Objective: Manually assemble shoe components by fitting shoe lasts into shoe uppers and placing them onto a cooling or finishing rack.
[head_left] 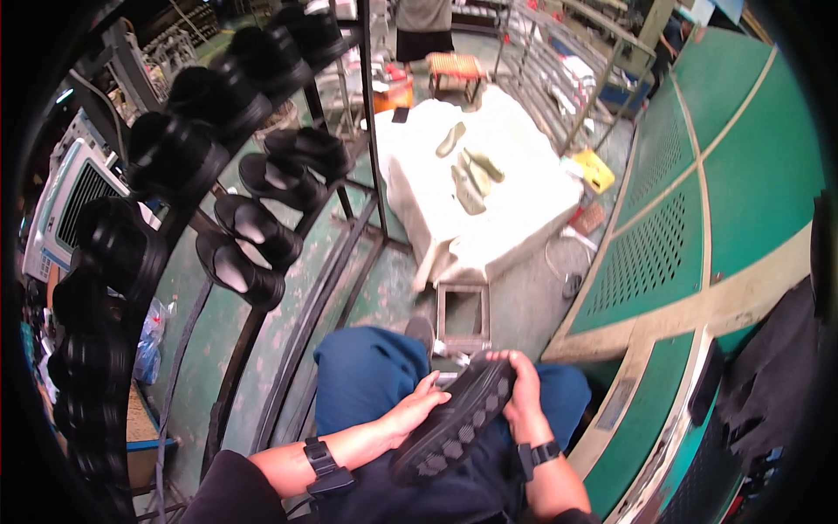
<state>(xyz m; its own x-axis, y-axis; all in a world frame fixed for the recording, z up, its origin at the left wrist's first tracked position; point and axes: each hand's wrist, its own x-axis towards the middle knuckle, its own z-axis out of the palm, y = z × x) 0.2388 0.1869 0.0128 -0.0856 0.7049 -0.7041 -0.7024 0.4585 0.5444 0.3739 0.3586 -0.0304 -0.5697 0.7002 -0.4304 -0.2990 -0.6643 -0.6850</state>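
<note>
A black shoe (463, 410) is held above the lap, between five and six o'clock from the middle of the view. It is tilted, its patterned sole is turned toward the camera, and its length is set along a line from seven to one o'clock. Its upper end is grasped by the right hand (524, 384), at five o'clock, with the fingers curled over that end. The left hand (415, 410), at six o'clock, is laid against the opposite side, with thumb and fingers slightly parted; whether the edge is pinched or only touched cannot be told, as the contact is partly hidden. A black strap (319, 456) is worn on each wrist, and blue trousers (362, 371) are seen beneath the arms.

Just beyond the knees, near five o'clock, a rectangular metal frame (442, 316) is placed on the floor. At one o'clock, pale greenish sole-shaped pieces (470, 194) are spread on a white-covered work surface (423, 201). From eight to eleven o'clock, black shoes (264, 286) are lined up along a dark metal rack (374, 122). Green panels (755, 166) edged in cream are seen from two to four o'clock. At twelve o'clock, an orange-topped stool (456, 64) is seen near a standing person (423, 16).
</note>
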